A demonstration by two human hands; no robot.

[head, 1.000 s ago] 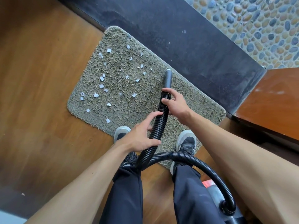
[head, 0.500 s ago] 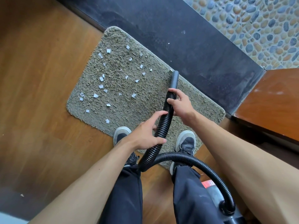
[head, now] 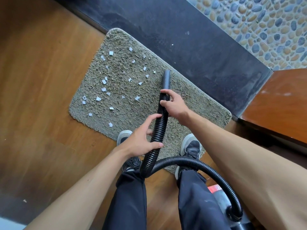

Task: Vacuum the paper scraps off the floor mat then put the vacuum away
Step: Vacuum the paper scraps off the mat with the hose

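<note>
Right hand [head: 176, 107] fingers curl round the black hose [head: 159, 130] just behind the nozzle [head: 166, 79]; left hand [head: 139, 141] grips the hose lower down. Nozzle tip over the mat [head: 199, 105], just right of the scattered paper scraps [head: 103, 89].

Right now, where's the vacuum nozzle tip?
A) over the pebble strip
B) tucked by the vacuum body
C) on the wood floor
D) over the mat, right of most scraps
D: the nozzle ends over the floor mat, with nearly all the paper scraps spread to its left; the right hand and left hand grip the hose behind it.
</note>
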